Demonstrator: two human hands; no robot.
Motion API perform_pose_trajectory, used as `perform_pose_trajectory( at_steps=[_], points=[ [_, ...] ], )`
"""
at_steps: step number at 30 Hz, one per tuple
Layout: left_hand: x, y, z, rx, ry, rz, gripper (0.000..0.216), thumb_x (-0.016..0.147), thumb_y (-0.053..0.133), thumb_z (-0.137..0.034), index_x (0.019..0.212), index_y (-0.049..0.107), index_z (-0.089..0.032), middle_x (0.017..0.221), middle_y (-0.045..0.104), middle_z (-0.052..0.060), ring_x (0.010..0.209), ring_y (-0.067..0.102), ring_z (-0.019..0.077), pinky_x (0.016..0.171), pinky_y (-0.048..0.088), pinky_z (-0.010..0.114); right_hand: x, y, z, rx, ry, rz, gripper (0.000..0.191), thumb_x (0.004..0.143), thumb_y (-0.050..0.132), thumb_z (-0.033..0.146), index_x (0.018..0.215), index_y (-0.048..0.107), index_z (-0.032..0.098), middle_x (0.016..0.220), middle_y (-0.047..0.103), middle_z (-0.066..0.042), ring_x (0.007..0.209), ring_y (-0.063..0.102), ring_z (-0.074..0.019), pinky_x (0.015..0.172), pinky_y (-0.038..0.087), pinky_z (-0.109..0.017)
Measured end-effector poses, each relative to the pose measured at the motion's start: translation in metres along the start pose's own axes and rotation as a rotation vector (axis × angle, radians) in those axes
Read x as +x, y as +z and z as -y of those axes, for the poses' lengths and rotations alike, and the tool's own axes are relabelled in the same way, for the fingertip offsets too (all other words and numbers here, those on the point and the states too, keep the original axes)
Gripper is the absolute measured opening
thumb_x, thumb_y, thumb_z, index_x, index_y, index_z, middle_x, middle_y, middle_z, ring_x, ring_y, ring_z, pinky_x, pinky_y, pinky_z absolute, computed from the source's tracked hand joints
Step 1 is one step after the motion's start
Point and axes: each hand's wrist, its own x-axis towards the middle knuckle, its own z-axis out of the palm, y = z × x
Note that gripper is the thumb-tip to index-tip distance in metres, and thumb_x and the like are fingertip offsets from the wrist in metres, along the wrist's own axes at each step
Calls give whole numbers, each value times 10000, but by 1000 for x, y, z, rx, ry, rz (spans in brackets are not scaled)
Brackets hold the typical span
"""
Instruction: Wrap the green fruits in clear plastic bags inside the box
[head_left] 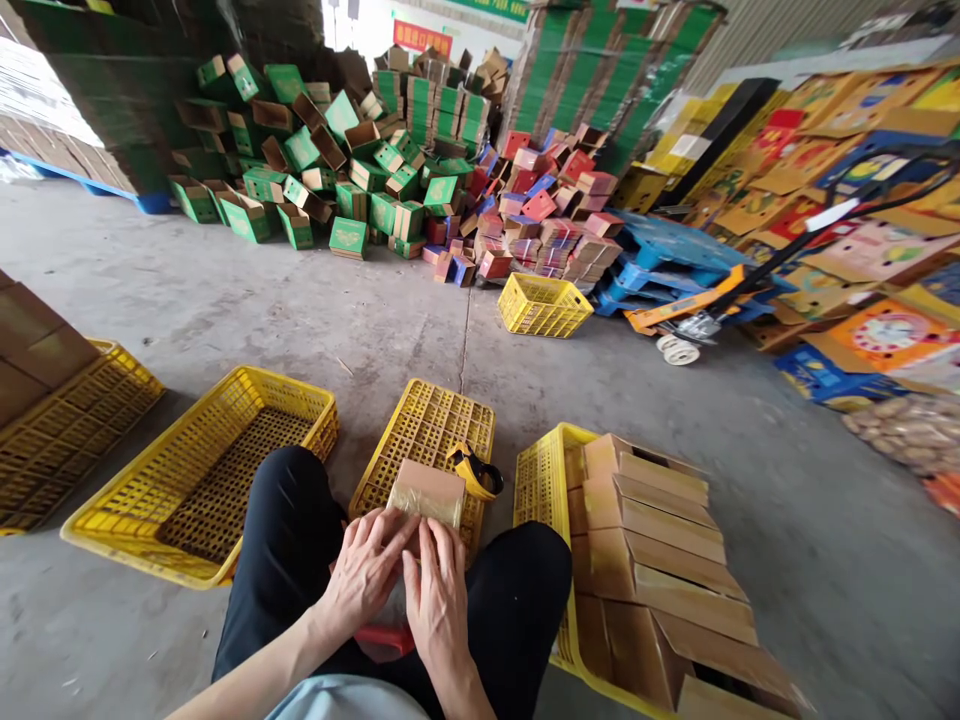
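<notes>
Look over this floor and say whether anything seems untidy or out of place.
Yes. By the far wall, green boxes and red boxes lie tumbled at all angles, not stacked. Nearer, the left hand and right hand rest on a small box on a yellow crate that looks turned upside down.

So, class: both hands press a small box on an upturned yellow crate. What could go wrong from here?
The small box, pressed by the left hand and right hand, sits toward the near edge of the upturned crate and might slip off. The tape dispenser lies close beside it; a finger could catch on it.
</notes>
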Motion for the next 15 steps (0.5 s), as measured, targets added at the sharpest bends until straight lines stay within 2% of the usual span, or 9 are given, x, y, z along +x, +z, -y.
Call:
perform_pose_trajectory(
  at_steps=[3,8,10,13,15],
  points=[
    [3,4,-1,15,17,-22,645,1028,565,-224,1665,482,-288,1513,630,148,1381,540,357,1090,479,475,6,-1,0,20,-21,-9,450,1153,478,330,1581,569,224,1431,708,-155,1335,671,-340,1080,632,-508],
    [5,1,8,-11,86,4,555,1087,497,-244,1641,512,-279,1567,615,117,1452,518,301,1117,457,416,12,-17,-9,40,-69,25,398,1159,460,276,1524,612,230,1336,742,-127,1244,714,-282,1063,637,-445],
    [6,-4,11,-29,96,29,546,1101,528,-373,1638,515,-274,1564,619,122,1436,533,305,1105,462,417,14,-23,-11,36,-85,35,378,1160,463,280,1495,627,222,1314,748,-122,1222,717,-279,1048,636,-436],
    [11,-12,10,-46,81,48,682,1056,586,-601,1641,512,-259,1548,631,136,1402,548,333,1083,477,445,21,-25,-11,13,-95,44,357,1166,442,278,1446,650,203,1285,756,-126,1181,722,-278,1020,629,-435],
    [19,-14,7,-42,55,44,707,1046,579,-646,1631,523,-253,1540,641,135,1373,558,339,1064,485,458,29,-24,-12,-7,-86,42,362,1172,403,264,1411,665,191,1261,761,-130,1142,729,-274,1002,620,-438]
  ],
)
